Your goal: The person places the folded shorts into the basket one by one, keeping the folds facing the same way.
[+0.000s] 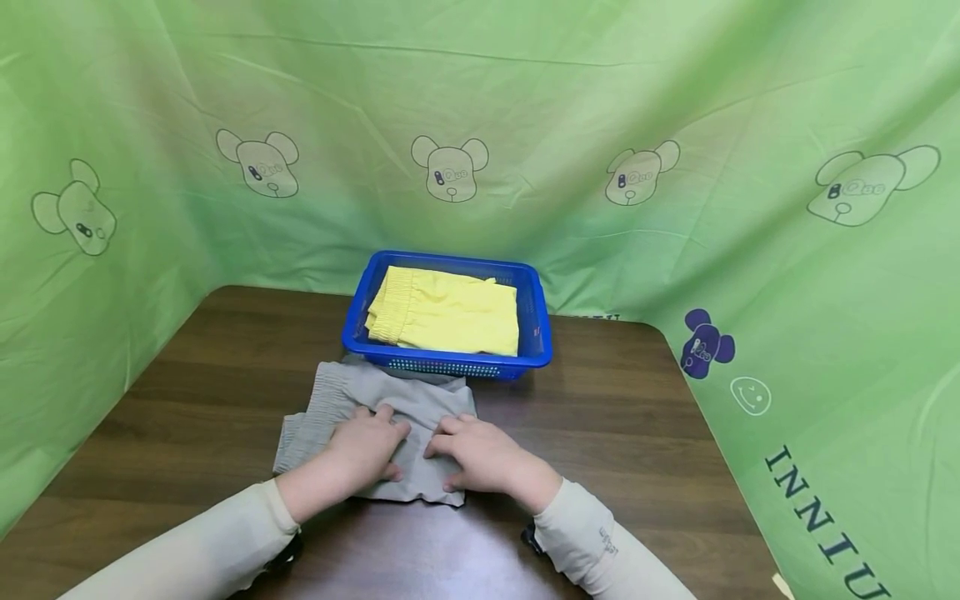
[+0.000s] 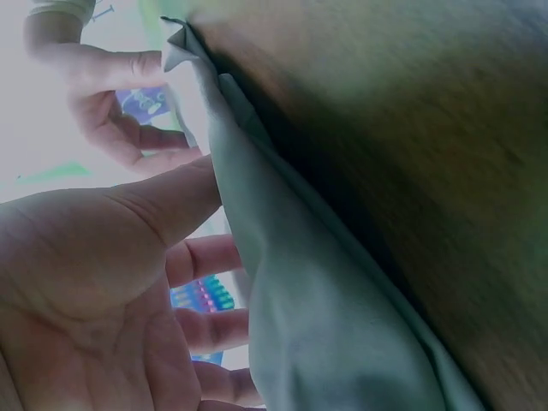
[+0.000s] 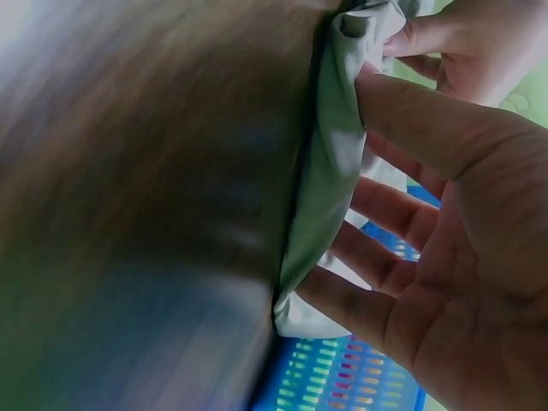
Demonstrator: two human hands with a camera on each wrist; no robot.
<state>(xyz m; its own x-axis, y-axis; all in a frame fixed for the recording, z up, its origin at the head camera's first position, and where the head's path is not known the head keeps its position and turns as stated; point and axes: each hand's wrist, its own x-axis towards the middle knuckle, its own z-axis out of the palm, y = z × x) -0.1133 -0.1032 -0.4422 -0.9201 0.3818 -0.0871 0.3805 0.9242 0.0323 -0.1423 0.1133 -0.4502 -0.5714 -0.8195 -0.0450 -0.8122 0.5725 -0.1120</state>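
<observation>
Grey shorts point(image 1: 416, 471), folded flat, lie on the wooden table with their gathered elastic waistband at the left. My left hand point(image 1: 360, 454) rests on the middle of the cloth, fingers spread and thumb toward the near edge. At the right edge, my right hand point(image 1: 483, 454) touches the fabric with its fingertips. Both wrist views show the fingers point(image 2: 210, 255) and thumbs pressing on top of the cloth point(image 3: 330, 184), neither hand pinching it. Slight wrinkles run across the upper layer.
Just behind the shorts stands a blue plastic basket point(image 1: 442, 359), its front overlapping their far edge in the head view. Inside lies a folded yellow garment point(image 1: 461, 315) with an elastic waistband. Green printed curtains point(image 1: 525, 100) surround the brown table point(image 1: 615, 433) at the back and sides.
</observation>
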